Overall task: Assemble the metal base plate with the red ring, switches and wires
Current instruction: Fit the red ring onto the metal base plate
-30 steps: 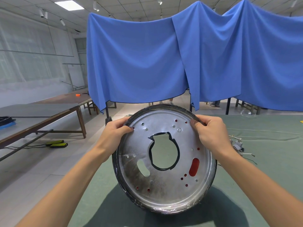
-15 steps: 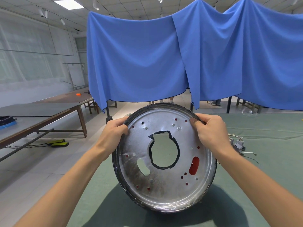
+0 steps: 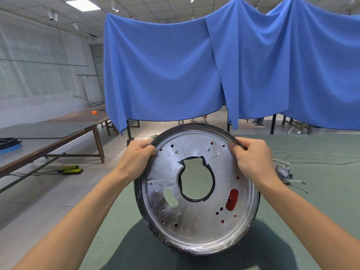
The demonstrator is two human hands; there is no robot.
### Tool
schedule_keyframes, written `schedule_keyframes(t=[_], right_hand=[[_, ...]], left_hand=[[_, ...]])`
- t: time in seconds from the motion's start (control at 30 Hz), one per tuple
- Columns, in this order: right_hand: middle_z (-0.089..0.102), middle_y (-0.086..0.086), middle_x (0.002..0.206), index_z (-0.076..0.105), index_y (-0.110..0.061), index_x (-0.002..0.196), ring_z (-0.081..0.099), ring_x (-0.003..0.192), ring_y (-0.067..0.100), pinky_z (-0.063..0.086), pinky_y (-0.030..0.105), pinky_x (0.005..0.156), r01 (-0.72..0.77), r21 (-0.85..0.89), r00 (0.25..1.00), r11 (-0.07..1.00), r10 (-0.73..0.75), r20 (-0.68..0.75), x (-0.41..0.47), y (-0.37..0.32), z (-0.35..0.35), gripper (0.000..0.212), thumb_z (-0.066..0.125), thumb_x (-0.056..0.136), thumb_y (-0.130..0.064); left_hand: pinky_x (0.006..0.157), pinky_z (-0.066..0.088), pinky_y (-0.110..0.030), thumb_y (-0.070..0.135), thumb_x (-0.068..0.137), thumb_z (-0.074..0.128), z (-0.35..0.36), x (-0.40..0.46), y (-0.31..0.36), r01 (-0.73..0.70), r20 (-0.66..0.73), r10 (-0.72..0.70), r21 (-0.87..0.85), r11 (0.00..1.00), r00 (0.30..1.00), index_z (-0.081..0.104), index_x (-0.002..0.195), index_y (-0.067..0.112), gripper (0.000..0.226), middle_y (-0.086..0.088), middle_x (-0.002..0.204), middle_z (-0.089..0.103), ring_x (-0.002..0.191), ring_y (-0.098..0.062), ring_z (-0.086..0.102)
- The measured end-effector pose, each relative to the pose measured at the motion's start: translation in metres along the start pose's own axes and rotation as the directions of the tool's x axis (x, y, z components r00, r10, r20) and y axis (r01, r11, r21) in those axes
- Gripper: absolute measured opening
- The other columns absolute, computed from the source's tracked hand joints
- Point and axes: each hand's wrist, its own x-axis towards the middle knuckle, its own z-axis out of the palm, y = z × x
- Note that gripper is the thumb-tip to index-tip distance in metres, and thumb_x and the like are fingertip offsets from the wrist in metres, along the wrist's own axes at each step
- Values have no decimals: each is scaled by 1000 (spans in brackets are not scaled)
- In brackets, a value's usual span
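Both hands, left hand [image 3: 138, 155] and right hand [image 3: 251, 156], pinch the upper rim of the round silver metal base plate [image 3: 196, 190] standing on edge between them on the green tabletop [image 3: 321, 211]; a loosened pinch could let it roll or topple.

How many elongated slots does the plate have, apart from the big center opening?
2: on the metal base plate, one slot lower left of center, showing pale; another lower right, showing red behind. Hands may hide others.
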Motion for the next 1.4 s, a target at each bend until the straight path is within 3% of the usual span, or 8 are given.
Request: schedule_keyframes(t=[0.57,0.7,0.8,0.93,1.03,1.13,1.2,1.4], right_hand=[[55,19,63,65,6,78,35,56,18,27,29,53,-2,-42,1000,999,1,-23,0,5,0,25,54,92,-12],[66,22,76,68,4,82,47,61,25,38,32,56,14,-41,1000,999,-15,-21,1,5,1,24,54,92,-12],[68,22,83,69,4,87,58,78,40,51,45,67,13,-42,1000,999,-14,-18,2,5,1,24,54,94,-14],[67,22,87,68,0,87,54,68,28,46,34,65,-11,9,994,1000,10,108,4,2,-5,29,53,95,-23],[63,28,92,61,7,92,51,69,33,44,38,66,-19,42,986,999,11,167,1,3,-8,35,52,95,-27],[68,9,89,66,-8,97,62,80,22,49,37,72,-55,102,991,993,41,131,-5,8,-9,24,53,95,-27],[68,-3,93,66,-15,103,62,86,11,47,25,68,-95,145,993,985,83,84,-10,14,-9,18,56,93,-27],[68,9,89,65,-8,91,63,82,25,50,35,72,-162,102,974,982,143,175,-19,26,-7,6,63,87,-12]], left_hand=[[57,22,-31,7,78,48,3,2,2,-12,-31,13,30,999,999,45,64,-12,23,-10,67,39,61,-21,29],[62,26,-35,17,63,44,1,-1,3,4,16,-4,-20,1000,1000,47,72,-16,34,-12,70,43,64,-23,34],[63,27,-35,17,62,43,2,-2,3,5,21,-4,-39,999,1000,48,76,-16,36,-12,71,45,66,-23,36],[62,31,-32,16,62,43,3,-2,0,18,33,-15,-72,997,999,52,86,-15,40,-14,73,48,67,-22,41],[66,31,-35,17,62,43,2,0,-7,70,14,-69,-97,993,998,51,85,-15,40,-13,76,48,70,-23,41],[69,30,-36,14,68,46,4,2,-17,126,-29,-130,-115,985,991,51,78,-12,28,-12,78,46,73,-23,40],[66,30,-35,4,78,44,6,1,-23,154,-71,-164,-129,980,984,49,72,-2,10,-13,74,45,71,-23,41],[57,28,-32,2,79,44,4,-2,-35,211,-126,-242,-220,952,962,41,64,8,17,-11,67,39,64,-23,38]])
